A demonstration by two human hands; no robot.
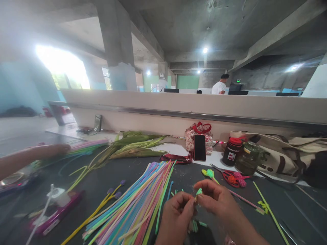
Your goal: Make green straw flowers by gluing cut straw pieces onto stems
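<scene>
My left hand [176, 216] and my right hand [217, 200] meet low in the middle of the head view, fingertips pinched close together. Between them is a small mint-green piece [199, 192], with the fingers of my right hand around it. What the fingers of my left hand pinch is too small and hidden to make out. Short green cut pieces [195, 226] lie beneath the hands. Left of my left hand spreads a large bundle of pastel coloured strips [135, 204]. A green knotted piece [210, 173] on a stem lies just beyond my right hand.
Behind lie green husks [140, 144], a propped phone [199, 147], a black bottle [230, 153], a glass jar [247, 158] and red scissors [228, 178]. A purple power strip [56, 214] sits at left. Another person's arm [33, 156] reaches in there; a person [219, 86] is far behind.
</scene>
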